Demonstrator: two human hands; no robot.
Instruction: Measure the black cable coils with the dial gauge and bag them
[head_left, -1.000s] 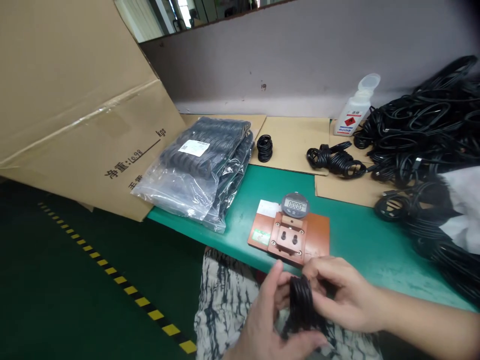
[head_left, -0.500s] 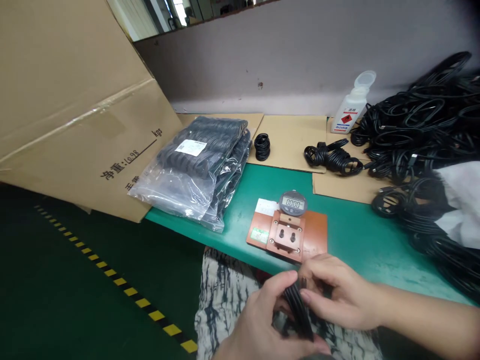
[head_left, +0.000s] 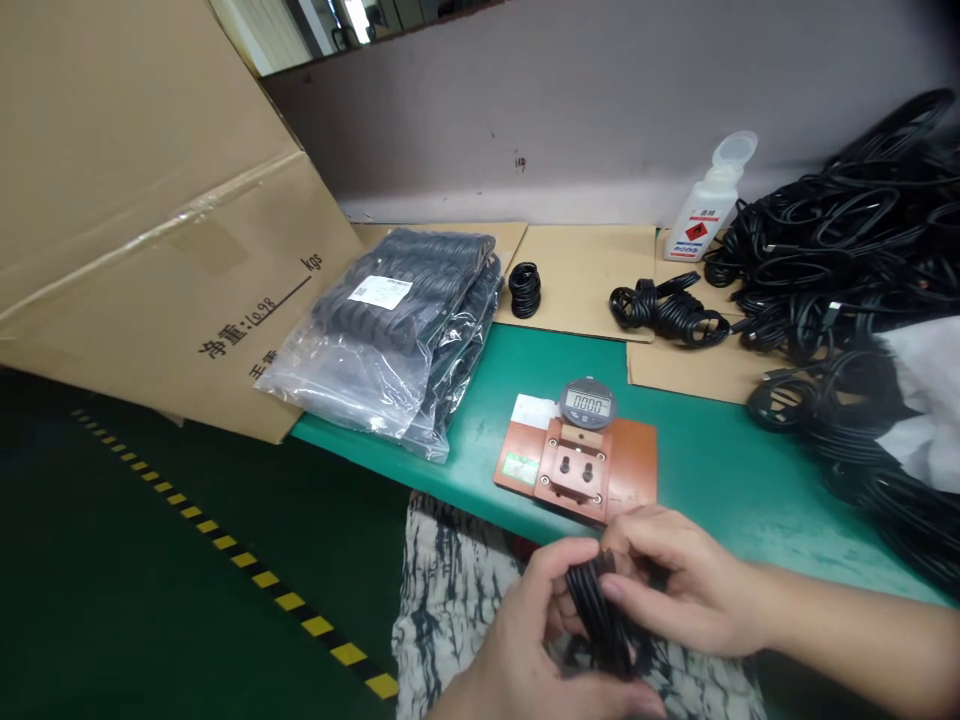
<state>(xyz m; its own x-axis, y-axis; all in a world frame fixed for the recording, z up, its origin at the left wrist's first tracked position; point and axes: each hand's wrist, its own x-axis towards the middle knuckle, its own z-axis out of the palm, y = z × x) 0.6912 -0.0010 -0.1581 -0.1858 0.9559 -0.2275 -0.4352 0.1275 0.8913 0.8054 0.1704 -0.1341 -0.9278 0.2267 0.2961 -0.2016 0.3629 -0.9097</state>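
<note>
Over my lap, below the table's near edge, both hands grip a bundle of black rubber rings [head_left: 596, 615]. My left hand [head_left: 525, 650] wraps the bundle from below, thumb on top. My right hand [head_left: 675, 585] pinches its upper end with closed fingers. Just beyond the hands, a brown fixture plate [head_left: 581, 465] with a digital gauge [head_left: 588, 404] reading 0.000 lies on the green table [head_left: 705, 470].
Clear bags of black rings [head_left: 397, 330] lie at the left beside a large tilted cardboard box [head_left: 150, 200]. A small ring stack [head_left: 524, 289], a coiled cable [head_left: 664, 312], a white bottle [head_left: 709, 200] and a heap of black cables [head_left: 847, 270] are behind and right.
My left thumb has closed onto the ring bundle, which has tilted to a slant. The view has shifted slightly.
</note>
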